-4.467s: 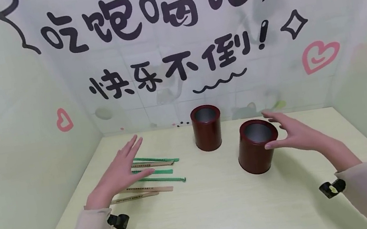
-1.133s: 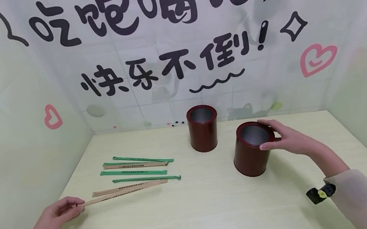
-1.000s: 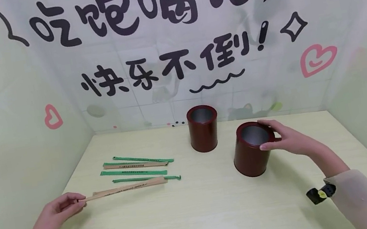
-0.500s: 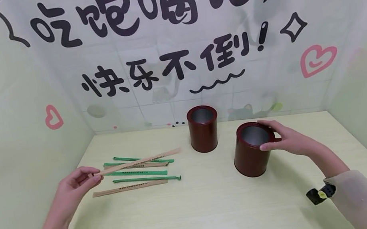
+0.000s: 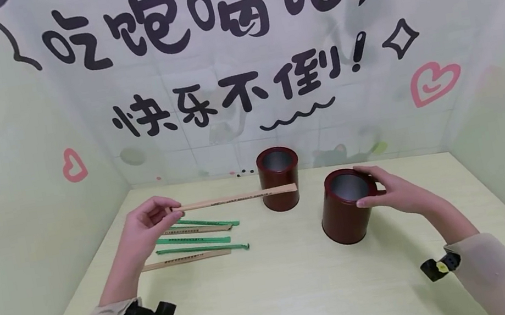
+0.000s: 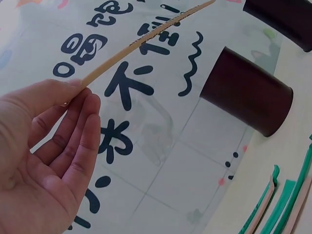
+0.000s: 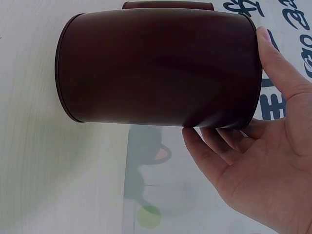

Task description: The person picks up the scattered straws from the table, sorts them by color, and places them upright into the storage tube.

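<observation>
The left hand pinches a stick, its length pointing right. The right hand grips a can right of the tip.

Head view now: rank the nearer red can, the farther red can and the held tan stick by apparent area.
1. Nearer red can
2. Farther red can
3. Held tan stick, long but thin

Nearness may exaggerate the cans' difference.

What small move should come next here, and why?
Probably carry the tan stick right, toward the nearer dark red can: the left grip holds that stick above the table, while the right grip holds the open-topped can.
</observation>
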Demonstrator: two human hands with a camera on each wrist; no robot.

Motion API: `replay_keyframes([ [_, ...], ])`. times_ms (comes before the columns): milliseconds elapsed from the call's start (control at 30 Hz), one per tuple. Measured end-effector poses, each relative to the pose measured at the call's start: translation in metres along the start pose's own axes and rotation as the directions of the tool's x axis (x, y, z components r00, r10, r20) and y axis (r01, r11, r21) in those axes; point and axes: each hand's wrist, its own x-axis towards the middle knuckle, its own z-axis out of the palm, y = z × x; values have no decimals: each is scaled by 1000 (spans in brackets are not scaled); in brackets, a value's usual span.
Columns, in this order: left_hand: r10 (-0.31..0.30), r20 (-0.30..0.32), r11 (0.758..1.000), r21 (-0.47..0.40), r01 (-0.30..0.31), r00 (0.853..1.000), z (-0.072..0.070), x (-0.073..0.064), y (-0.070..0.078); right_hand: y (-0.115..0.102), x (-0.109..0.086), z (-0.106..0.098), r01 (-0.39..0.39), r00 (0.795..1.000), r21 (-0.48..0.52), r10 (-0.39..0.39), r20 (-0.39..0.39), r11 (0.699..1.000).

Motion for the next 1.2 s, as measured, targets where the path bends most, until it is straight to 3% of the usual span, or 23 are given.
replay_keyframes([
  [500,7,91,998,59,-13,996,66,54,35,-2,-2,0,-17,1000,-7,17,0,1000],
  [833,108,141,986,108,-124,984,118,79,57,-5,-4,0,-19,1000,-12,19,2,1000],
  [1033,163,223,965,165,-202,961,155,89,63,-3,-4,-1,-13,1000,-11,13,-3,1000],
  [1200,198,325,948,177,-265,925,180,91,68,-2,-3,0,-8,1000,-10,8,-5,1000],
])
